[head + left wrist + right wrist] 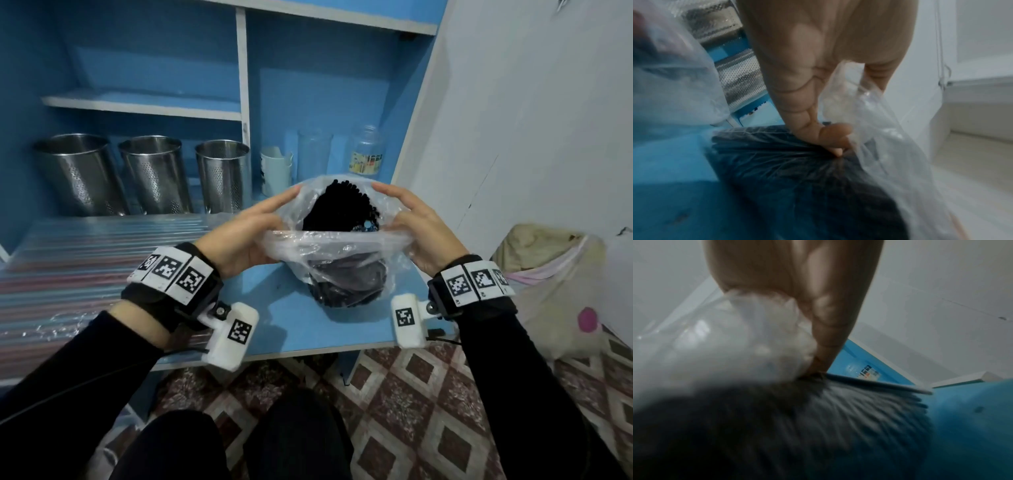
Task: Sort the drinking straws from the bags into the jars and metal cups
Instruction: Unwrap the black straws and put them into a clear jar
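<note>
Clear bag (337, 246) of black straws (344, 205) stands on blue shelf (301, 329). Left hand (245, 233), right hand (419, 228) pinch bag rim at opposite sides, mouth pulled wide. Metal cups (154, 173) left of bag.

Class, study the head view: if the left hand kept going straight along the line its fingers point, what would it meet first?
The left hand points up and rightward, its grip on the bag rim. Going on, it would probably meet the black straws first, though depth is unclear.
</note>
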Demonstrator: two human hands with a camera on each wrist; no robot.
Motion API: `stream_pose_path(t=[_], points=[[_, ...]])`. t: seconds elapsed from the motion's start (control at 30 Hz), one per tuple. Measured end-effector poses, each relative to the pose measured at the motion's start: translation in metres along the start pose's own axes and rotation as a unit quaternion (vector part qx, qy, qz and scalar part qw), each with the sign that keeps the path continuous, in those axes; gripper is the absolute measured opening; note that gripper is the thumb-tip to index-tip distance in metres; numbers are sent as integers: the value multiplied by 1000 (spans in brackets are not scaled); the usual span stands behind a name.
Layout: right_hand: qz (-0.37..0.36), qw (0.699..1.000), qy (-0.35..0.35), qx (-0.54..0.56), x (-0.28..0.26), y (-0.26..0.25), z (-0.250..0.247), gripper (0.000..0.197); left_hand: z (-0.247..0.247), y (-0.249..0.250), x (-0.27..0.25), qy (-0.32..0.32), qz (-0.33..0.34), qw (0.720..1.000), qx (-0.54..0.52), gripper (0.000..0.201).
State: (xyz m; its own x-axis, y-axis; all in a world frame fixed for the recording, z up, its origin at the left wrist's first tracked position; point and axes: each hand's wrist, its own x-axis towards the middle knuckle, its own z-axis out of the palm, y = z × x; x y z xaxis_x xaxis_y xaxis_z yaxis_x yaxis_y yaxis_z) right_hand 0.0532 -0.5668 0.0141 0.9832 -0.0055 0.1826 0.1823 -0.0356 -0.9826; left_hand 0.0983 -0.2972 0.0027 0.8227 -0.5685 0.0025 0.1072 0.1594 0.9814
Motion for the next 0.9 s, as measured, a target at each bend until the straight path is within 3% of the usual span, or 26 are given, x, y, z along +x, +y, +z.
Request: stream_pose_path(t=[0.1, 0.23, 0.33, 0.43, 0.5, 0.57, 0.73, 0.83, 0.9], points=[[-11, 997, 20, 68, 3, -9, 0, 42, -4, 3, 4, -55, 25, 997, -45, 54], [67, 994, 85, -14, 15, -6, 4, 29, 4, 1, 13, 42, 68, 995, -58, 40], [109, 987, 116, -4, 23, -3, 4, 28, 14, 0, 14, 85, 74, 991, -67, 34], [119, 985, 129, 8, 25, 0, 1, 27, 12, 0, 12, 107, 36, 991, 74, 20], [123, 982, 143, 9, 27, 3, 0, 27, 8, 2, 7, 110, -29, 973, 198, 12], [127, 980, 153, -13, 30, 8, 2, 25, 4, 3, 2, 77, -96, 961, 249, 34], [109, 966, 176, -152, 33, 12, 1, 11, 15, 8, -12, -68, -214, 960, 168, 38], [113, 974, 168, -104, 25, 11, 1, 8, 22, 11, -14, -78, -208, 970, 103, 25], [99, 982, 159, -34, 18, 7, 0, 14, 27, 10, -15, -48, -172, 983, 31, 36]])
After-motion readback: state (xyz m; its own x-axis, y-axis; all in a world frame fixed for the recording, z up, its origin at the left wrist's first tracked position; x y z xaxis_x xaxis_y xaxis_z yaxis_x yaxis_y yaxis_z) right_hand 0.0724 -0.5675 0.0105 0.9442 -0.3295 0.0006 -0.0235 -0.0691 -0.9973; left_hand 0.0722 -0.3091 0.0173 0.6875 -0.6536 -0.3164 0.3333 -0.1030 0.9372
